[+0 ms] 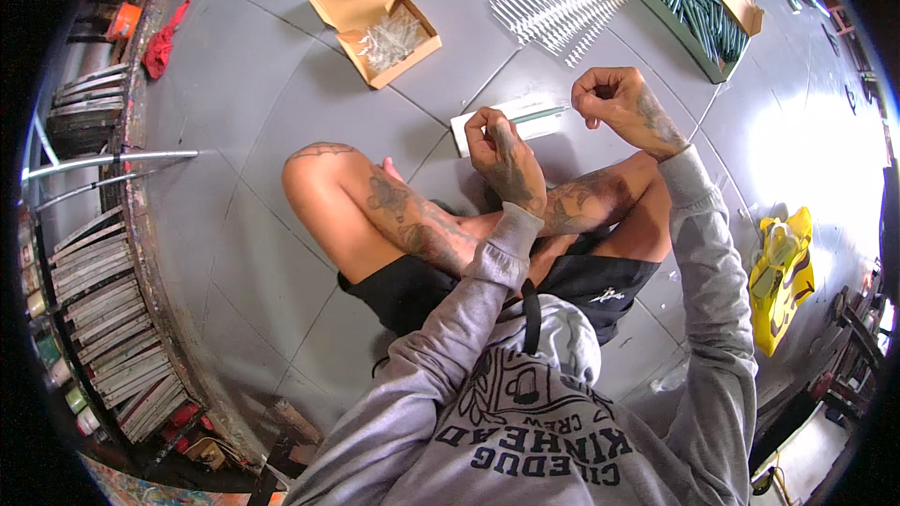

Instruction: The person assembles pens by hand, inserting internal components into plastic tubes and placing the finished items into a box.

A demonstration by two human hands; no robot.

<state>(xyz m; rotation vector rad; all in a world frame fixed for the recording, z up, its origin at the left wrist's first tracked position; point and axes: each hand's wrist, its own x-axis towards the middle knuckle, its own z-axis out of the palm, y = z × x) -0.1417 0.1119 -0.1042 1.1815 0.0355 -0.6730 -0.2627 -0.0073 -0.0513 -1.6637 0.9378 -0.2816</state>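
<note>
Left hand [506, 155] raised above white strip [511, 122], fingers pinching thin green rod [539, 115]. Right hand [623, 103] beyond strip's right end, fingers curled, wrist bent; grip there unclear.

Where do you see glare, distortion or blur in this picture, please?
Head view: daylight glares off the grey floor at right; fisheye bends the floor seams and the racks at left toward a black rim; the hands, left hand and right hand, and the thin green stick between them look sharp, with soft shadows.
</note>
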